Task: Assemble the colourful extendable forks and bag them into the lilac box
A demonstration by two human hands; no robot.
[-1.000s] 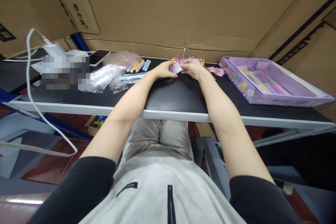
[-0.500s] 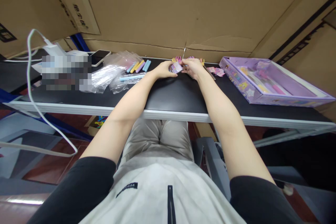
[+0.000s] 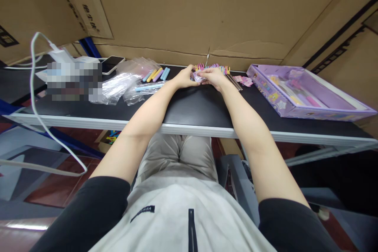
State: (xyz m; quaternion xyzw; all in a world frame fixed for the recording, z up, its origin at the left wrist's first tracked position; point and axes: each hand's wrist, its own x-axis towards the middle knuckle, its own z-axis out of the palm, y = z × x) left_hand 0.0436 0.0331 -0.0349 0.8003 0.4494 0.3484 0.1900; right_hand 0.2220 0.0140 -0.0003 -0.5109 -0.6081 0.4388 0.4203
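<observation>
Between both hands is a small purple packet [image 3: 197, 76] with a shiny, clear-looking surface. My left hand [image 3: 185, 79] grips its left side, thumb toward me and fingers behind. From the right, my right hand [image 3: 215, 77] has its fingertips closed on the packet, covering part of it. Just behind the hands runs a row of colourful pronged pieces [image 3: 225, 69] in pink, yellow, blue and purple. Several thin brown sticks [image 3: 235, 82] lie beside my right hand, partly hidden by it. Small pink cards [image 3: 243, 80] lie further right.
An open purple box [image 3: 295, 111] with pens and small items stands at the right. To the left lie pastel tubes [image 3: 156, 75], clear plastic bags [image 3: 118, 84] and a phone [image 3: 112, 65]. A white cable [image 3: 33, 82] hangs over the front edge. Cardboard [image 3: 206, 15] walls the back.
My right hand has moved slightly left, its fingers now over the packet's right side. The packet shows less of its face, and more of the pronged row and brown sticks is visible.
</observation>
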